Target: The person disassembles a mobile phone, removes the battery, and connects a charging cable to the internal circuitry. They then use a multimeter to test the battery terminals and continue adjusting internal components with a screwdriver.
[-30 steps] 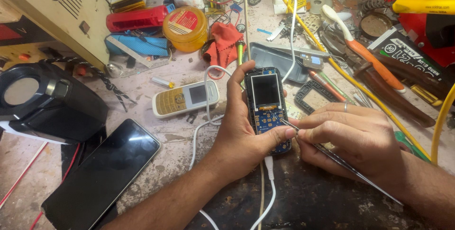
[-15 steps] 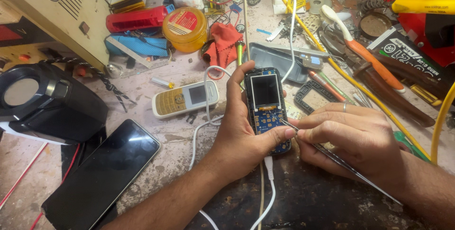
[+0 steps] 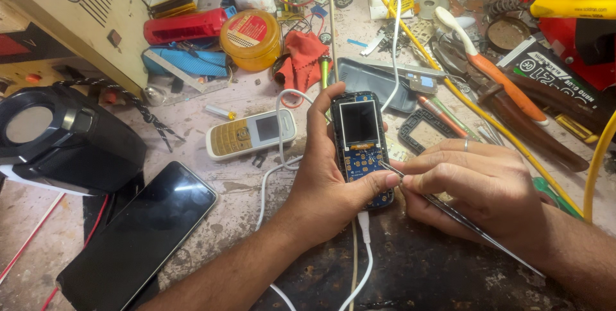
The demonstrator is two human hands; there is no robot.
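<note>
1. Between the two hands, upright over the dark patch of bench: an opened phone (image 3: 360, 151), front cover off, small dark screen above a bare blue circuit board.
2. Left hand (image 3: 324, 176) wraps the opened phone from its left side; fingers behind, thumb laid across the lower board. Grip closed on it.
3. Right hand (image 3: 471, 186) sits just right of the phone, fingers pinched narrow around thin metal tweezers (image 3: 449, 211). A ring shows on one finger. The tweezers' tip touches the blue board just above the left thumb; the long shaft runs back under the right palm toward the wrist.
4. A white cable (image 3: 366, 247) plugs into the phone's bottom edge and trails down between the forearms.
5. Just left of the left hand: a white and gold keypad phone (image 3: 250, 134), lying flat.
6. Farther left and nearer the person: a black smartphone (image 3: 138, 234), screen dark, flat on the bench.
7. Beyond the left hand's fingertips: a grey phone back cover (image 3: 375, 80), a red cloth (image 3: 305, 61), a yellow jar with red lid (image 3: 251, 38).
8. Just above the right hand: an empty black phone frame (image 3: 427, 131). Farther right, an orange-handled tool (image 3: 504, 83) among loose tools.
</note>
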